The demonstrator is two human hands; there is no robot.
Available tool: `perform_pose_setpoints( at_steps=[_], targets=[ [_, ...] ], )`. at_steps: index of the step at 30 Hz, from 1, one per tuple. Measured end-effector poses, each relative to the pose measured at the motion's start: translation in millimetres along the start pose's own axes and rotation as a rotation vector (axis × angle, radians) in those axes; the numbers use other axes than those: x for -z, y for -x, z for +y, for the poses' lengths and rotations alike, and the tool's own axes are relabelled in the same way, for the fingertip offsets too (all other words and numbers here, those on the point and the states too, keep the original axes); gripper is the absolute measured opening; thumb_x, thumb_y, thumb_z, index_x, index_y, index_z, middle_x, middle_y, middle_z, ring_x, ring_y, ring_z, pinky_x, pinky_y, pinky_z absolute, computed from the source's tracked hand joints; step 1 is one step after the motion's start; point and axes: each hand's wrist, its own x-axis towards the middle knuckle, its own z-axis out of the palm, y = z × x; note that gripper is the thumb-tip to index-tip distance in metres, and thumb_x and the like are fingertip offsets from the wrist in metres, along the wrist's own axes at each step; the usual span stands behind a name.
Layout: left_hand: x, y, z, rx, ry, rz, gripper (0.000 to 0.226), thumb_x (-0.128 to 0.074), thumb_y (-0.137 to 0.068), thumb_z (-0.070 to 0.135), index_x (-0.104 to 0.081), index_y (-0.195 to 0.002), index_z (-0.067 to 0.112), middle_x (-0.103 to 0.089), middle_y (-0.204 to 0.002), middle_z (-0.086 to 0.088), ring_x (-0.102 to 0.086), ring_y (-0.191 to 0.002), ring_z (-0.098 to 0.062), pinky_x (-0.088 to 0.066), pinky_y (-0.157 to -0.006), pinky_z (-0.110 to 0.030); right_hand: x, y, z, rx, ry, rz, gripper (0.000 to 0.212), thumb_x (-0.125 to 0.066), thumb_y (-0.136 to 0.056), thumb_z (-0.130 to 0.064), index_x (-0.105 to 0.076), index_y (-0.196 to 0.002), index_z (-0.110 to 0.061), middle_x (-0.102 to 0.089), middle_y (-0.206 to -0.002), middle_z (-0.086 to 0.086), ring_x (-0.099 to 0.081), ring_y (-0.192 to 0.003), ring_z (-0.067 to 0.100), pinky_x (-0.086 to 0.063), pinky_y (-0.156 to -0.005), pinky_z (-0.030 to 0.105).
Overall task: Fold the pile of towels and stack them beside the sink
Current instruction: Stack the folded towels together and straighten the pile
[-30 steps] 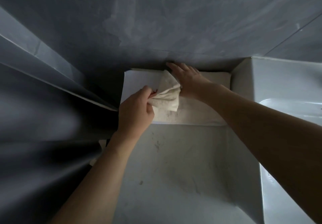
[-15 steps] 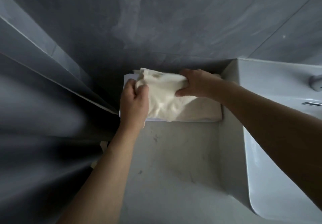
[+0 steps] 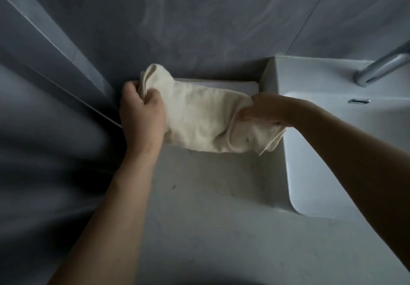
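Gripping either end of a cream towel [image 3: 199, 118], left hand [image 3: 142, 111] and right hand [image 3: 264, 109] hold it, seemingly lifted, beside the sink [image 3: 332, 129].

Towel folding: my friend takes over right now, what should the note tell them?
Left hand: grips the cream towel at its left end.
Right hand: grips its right end.
The towel is lifted, rumpled, over the folded stack on the counter beside the sink.
Done: some towels lie stacked.
Left: fold this one and set it on top. No other loose towels are in view.
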Motion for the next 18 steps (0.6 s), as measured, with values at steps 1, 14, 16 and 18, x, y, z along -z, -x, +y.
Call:
perform_pose_setpoints(
  at_steps=[1,14,16,18],
  targets=[
    [0.9,8.7,5.1,-0.044,-0.027,-0.023,0.011,-0.050,-0.090,0.021,-0.055,-0.099,0.019,-0.064,-0.096,0.003,-0.061,-0.094,-0.024,-0.049,-0.083,-0.034,-2.4,15.0,2.3,-0.049,-0.179,-0.078,0.049,-0.073,-0.078,-0.047,-0.062,-0.112,-0.014,-0.070,-0.102,0.010,-0.067,-0.091,0.030,-0.056,-0.085,0.043],
    [-38.1,197.6,62.5,-0.358,-0.042,-0.307,0.012,-0.051,-0.098,0.021,-0.055,-0.106,0.013,-0.055,-0.077,0.016,-0.054,-0.068,0.007,-0.039,-0.059,-0.009,-26.6,154.6,142.4,0.215,-1.550,-0.058,0.022,-0.046,-0.090,0.000,-0.067,-0.093,-0.005,-0.060,-0.079,0.008,-0.060,-0.070,0.016,-0.052,-0.067,0.023],
    [-53.7,231.1,78.3,-0.356,-0.020,-0.321,0.008,-0.052,-0.099,0.022,-0.054,-0.104,0.017,-0.056,-0.079,0.015,-0.055,-0.069,0.006,-0.040,-0.058,-0.009,-22.1,171.3,171.6,0.186,-1.637,0.099,0.032,-0.047,-0.091,-0.002,-0.071,-0.071,-0.012,-0.056,-0.075,0.009,-0.056,-0.067,0.018,-0.047,-0.066,0.026],
    [-69.7,263.3,94.4,-0.326,0.029,-0.316,0.005,-0.053,-0.098,0.023,-0.054,-0.103,0.021,-0.058,-0.083,0.016,-0.055,-0.073,0.009,-0.040,-0.060,-0.006,-17.5,187.7,202.5,0.158,-1.672,0.196,0.025,-0.047,-0.091,-0.002,-0.071,-0.092,-0.007,-0.063,-0.092,0.018,-0.061,-0.084,0.028,-0.050,-0.079,0.036]
  ],
)
